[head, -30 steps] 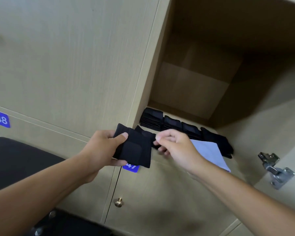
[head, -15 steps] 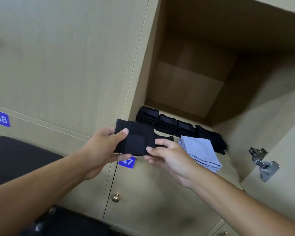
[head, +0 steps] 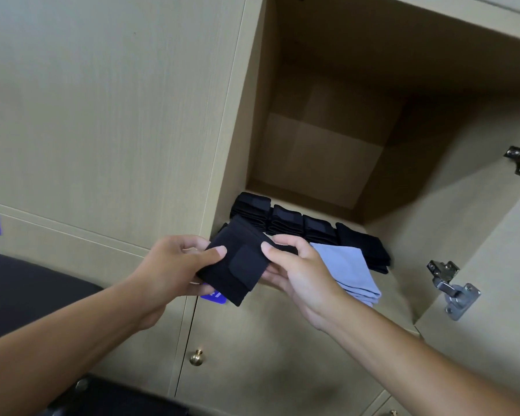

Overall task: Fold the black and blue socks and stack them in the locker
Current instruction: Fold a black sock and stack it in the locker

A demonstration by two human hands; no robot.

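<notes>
Open locker [head: 327,157], hands half-covering folded black sock [head: 237,265], label [head: 213,295] mostly hidden

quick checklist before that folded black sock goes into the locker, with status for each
1. Folded black sock held by both the left hand and right hand: ok.
2. Fold is tight: cannot tell, one flap shows.
3. Locker open: ok.
4. Row of black stacks at the shelf's front looks neat: ok.
5. Blue socks stacked beside the right hand: ok.
6. Free spot for this sock: cannot tell, hands hide the front left of the shelf.
</notes>
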